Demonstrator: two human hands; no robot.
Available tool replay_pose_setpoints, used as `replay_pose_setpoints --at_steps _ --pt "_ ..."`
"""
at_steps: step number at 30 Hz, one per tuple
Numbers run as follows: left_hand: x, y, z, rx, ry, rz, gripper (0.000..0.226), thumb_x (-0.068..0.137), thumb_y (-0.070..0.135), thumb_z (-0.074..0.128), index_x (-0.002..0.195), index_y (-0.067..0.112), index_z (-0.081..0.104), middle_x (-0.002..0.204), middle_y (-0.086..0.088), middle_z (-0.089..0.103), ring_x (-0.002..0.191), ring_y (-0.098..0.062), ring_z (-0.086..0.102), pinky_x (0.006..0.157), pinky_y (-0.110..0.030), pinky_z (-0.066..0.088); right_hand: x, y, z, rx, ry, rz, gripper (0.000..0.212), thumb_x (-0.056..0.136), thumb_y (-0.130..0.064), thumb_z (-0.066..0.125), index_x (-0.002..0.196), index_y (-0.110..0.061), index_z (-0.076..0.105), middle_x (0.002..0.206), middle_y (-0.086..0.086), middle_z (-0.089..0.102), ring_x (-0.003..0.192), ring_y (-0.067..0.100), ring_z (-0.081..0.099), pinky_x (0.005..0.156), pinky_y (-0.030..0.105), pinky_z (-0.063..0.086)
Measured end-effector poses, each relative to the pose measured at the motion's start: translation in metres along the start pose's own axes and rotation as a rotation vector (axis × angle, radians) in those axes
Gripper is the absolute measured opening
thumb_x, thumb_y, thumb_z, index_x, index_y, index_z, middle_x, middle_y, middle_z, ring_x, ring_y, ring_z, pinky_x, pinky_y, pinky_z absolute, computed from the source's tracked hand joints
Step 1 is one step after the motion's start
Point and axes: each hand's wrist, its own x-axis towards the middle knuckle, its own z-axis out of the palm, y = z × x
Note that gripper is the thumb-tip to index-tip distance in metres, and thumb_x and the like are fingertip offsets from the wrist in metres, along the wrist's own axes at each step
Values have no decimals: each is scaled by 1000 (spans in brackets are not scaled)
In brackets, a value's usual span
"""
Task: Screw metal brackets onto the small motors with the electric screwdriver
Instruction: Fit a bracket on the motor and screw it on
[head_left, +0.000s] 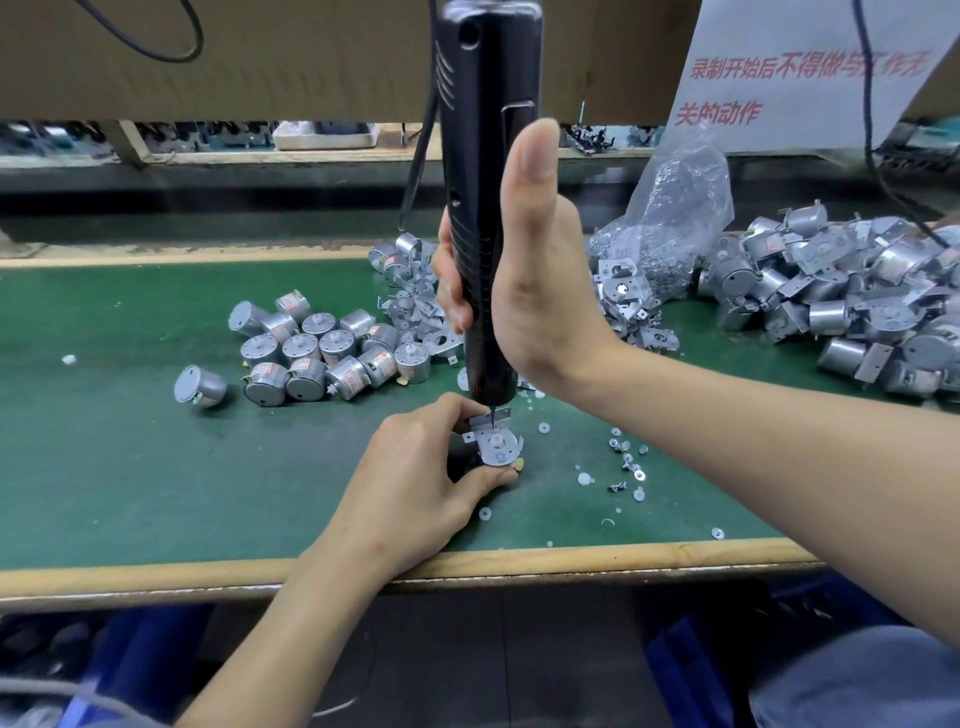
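While bit (490, 413) bears on bracket (482, 430) nr desk (156, 467) front edge
My L hand (410, 483) pinches motor (496, 441), R hand (530, 270) wraps driver (488, 156); tilt = bit slips.

I count one electric screwdriver (488, 156), one filled plastic bag (675, 208), about fifteen bare motors (301, 347) at left, one printed sign (810, 78).

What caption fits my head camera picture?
Right hand holds electric screwdriver upright on the bracket; left hand steadies it.

Bench (130, 467) — green mat, wooden edge | cardboard panel (311, 62) overhead | white sign (789, 78), red lettering, upper right
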Motion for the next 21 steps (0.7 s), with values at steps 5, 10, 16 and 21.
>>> replay_pose_setpoints --at_steps 5,10,16,21 --pt "0 0 0 16 -2 1 48 72 51 82 110 31 61 63 29 49 66 10 50 58 -15 33 0 0 -2 -15 46 -12 93 64 -87 36 70 5 44 49 4 47 40 21 44 44 26 39" --pt "0 0 1 38 -10 13 51 73 54 80 113 31 60 71 29 52 68 -2 50 64 -28 43 -1 -3 -4 -60 80 7 80 65 -83 36 73 -5 47 51 5 49 44 21 48 46 27 42" --pt "1 1 1 29 -5 35 46 75 51 80 111 32 59 74 31 52 81 -7 61 67 -29 46 4 -1 -15 -196 167 23 85 98 -67 32 83 13 53 60 20 61 57 33 63 61 42 57" --pt "1 3 -2 15 10 87 40 75 44 82 107 31 61 78 47 50 69 11 50 58 -7 33 -20 17 -34 -476 335 90 48 101 -54 48 91 -8 57 86 5 62 79 18 58 77 30 47"
